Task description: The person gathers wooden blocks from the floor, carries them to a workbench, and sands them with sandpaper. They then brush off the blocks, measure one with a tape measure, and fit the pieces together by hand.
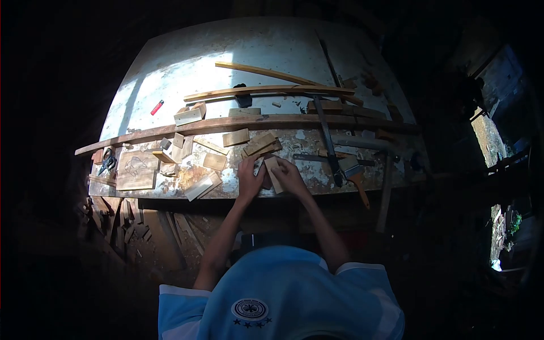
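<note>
Near the front edge of the workbench, my right hand (289, 177) has its fingers closed on a pale flat wood block (273, 174), which stands tilted between my hands. My left hand (249, 178) is just to the left, fingers curled inward; what they grip is hard to make out. A darker wood piece (266, 181) shows between the hands, partly hidden. Just beyond my fingertips lie stacked wood pieces (260, 143). Left of my left hand are a small square block (215, 161) and a pair of pale strips (203, 186).
A long wooden beam (249, 122) crosses the workbench (187, 51). On the right lie a brush (357, 180), a long dark metal bar (326, 133) and a hammer-like tool (385, 192). Leftward are a board with a drawing (137, 170), scissors (106, 163) and a red lighter (157, 107).
</note>
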A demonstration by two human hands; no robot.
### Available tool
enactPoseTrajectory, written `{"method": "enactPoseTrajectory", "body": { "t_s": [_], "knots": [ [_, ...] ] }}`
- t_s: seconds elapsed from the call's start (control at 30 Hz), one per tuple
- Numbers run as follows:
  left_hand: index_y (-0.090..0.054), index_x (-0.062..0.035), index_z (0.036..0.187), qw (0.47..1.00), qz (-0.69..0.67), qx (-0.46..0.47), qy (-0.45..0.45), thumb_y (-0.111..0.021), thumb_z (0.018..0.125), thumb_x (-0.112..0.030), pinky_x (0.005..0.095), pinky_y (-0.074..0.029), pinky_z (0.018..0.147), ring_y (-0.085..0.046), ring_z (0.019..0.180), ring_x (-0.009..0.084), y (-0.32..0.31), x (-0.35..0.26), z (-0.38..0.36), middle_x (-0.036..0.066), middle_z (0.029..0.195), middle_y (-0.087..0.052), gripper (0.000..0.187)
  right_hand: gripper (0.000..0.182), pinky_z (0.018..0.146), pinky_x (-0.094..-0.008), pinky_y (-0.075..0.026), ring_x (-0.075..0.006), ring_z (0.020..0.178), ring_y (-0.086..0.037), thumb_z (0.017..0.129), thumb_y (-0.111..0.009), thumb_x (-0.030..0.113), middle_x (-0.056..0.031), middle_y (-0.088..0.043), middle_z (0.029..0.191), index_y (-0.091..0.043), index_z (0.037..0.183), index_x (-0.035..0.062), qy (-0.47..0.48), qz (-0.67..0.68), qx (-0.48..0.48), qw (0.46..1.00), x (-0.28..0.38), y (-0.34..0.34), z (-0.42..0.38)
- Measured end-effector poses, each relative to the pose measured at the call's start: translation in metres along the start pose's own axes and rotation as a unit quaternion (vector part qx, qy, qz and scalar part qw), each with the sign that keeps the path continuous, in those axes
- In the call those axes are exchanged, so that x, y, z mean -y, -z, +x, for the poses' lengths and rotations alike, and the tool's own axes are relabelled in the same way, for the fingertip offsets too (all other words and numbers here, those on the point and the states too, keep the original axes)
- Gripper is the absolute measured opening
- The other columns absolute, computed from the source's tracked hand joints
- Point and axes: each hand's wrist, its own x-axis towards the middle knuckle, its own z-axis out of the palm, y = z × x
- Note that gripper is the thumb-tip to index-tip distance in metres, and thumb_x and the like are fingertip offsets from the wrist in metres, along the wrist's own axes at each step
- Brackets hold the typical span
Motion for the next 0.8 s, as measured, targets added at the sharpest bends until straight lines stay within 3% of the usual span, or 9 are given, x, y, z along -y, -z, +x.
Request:
{"method": "enactPoseTrajectory", "body": {
  "t_s": [0.2,0.27,0.4,0.47,0.53,0.6,0.67,0.73,0.8],
  "knots": [
    [-0.058,0.0023,0.100,0.923,-0.333,0.082,0.176,-0.050,0.085,-0.013,0.0255,-0.045,0.071,-0.057,0.077,0.0160,0.011,0.011,-0.007,0.010,0.089,-0.060,0.023,0.037,0.068,-0.0257,-0.046,-0.0125,0.075,-0.057,0.080,-0.062,0.022,-0.0096,-0.063,0.084,-0.055,0.110,0.0010,0.072,-0.107,0.014,0.992,-0.028,-0.018,0.009],
    [-0.056,0.0021,0.096,0.939,-0.268,0.104,0.188,-0.053,0.086,-0.014,0.0215,-0.045,0.061,-0.057,0.069,0.0110,0.016,0.018,-0.009,0.007,0.085,-0.061,0.020,0.036,0.068,-0.0265,-0.046,-0.0136,0.075,-0.057,0.080,-0.062,0.022,-0.0099,-0.061,0.087,-0.055,0.109,0.0016,0.085,-0.130,0.024,0.988,-0.023,-0.019,0.008],
    [-0.050,0.0008,0.096,0.884,-0.383,0.067,0.260,-0.056,0.085,-0.014,0.0199,-0.044,0.056,-0.056,0.065,0.0085,0.034,0.023,-0.005,0.007,0.084,-0.061,0.019,0.042,0.076,-0.0328,-0.044,-0.0262,0.087,-0.054,0.076,-0.066,0.025,-0.0162,-0.051,0.099,-0.054,0.109,0.0023,0.217,-0.300,-0.269,0.889,-0.012,-0.011,0.022],
    [-0.047,0.0002,0.096,0.885,-0.376,0.060,0.267,-0.056,0.085,-0.014,0.0199,-0.044,0.055,-0.056,0.064,0.0086,0.046,0.011,-0.003,0.007,0.083,-0.061,0.020,0.042,0.070,-0.0331,-0.045,-0.0258,0.077,-0.057,0.069,-0.071,0.030,-0.0158,-0.056,0.088,-0.060,0.097,0.0000,0.195,-0.360,-0.203,0.889,-0.019,-0.003,0.030],
    [-0.045,-0.0022,0.095,0.913,-0.320,0.102,0.233,-0.056,0.085,-0.015,0.0197,-0.042,0.055,-0.054,0.064,0.0073,0.053,0.003,-0.007,0.006,0.081,-0.059,0.020,0.040,0.060,-0.0317,-0.046,-0.0213,0.062,-0.057,0.063,-0.075,0.035,-0.0123,-0.059,0.067,-0.064,0.077,-0.0009,0.035,-0.364,0.034,0.930,-0.017,0.019,0.043],
    [-0.044,-0.0031,0.095,0.947,-0.249,0.124,0.160,-0.056,0.086,-0.016,0.0203,-0.041,0.055,-0.052,0.064,0.0069,0.055,0.006,-0.004,0.005,0.079,-0.058,0.019,0.039,0.046,-0.0283,-0.037,-0.0102,0.049,-0.047,0.062,-0.077,0.030,-0.0032,-0.050,0.050,-0.052,0.053,0.0017,-0.006,-0.242,0.045,0.969,-0.002,0.032,0.042],
    [-0.043,-0.0026,0.094,0.960,-0.177,0.157,0.149,-0.057,0.084,-0.018,0.0254,-0.042,0.056,-0.051,0.064,0.0116,0.063,-0.013,-0.004,0.008,0.073,-0.055,0.023,0.024,0.052,-0.0255,-0.038,-0.0082,0.057,-0.048,0.070,-0.070,0.019,-0.0017,-0.052,0.059,-0.056,0.062,0.0013,0.165,-0.233,-0.061,0.956,0.009,0.043,0.030],
    [-0.042,-0.0017,0.093,0.973,-0.070,0.190,0.109,-0.058,0.083,-0.021,0.0301,-0.043,0.057,-0.053,0.063,0.0182,0.063,-0.024,-0.005,0.011,0.071,-0.055,0.027,0.017,0.067,-0.0267,-0.045,-0.0164,0.076,-0.059,0.075,-0.063,0.013,-0.0086,-0.060,0.077,-0.063,0.083,-0.0025,0.108,-0.016,-0.157,0.981,0.025,0.038,0.013],
    [-0.042,-0.0001,0.093,0.972,-0.046,0.201,0.116,-0.059,0.081,-0.024,0.0344,-0.044,0.061,-0.056,0.067,0.0272,0.054,-0.027,-0.006,0.017,0.075,-0.056,0.031,0.021,0.075,-0.0339,-0.046,-0.0301,0.088,-0.059,0.078,-0.058,0.013,-0.0187,-0.060,0.091,-0.058,0.092,-0.0023,0.164,-0.193,-0.114,0.961,0.027,0.044,0.000]
  ]
}}
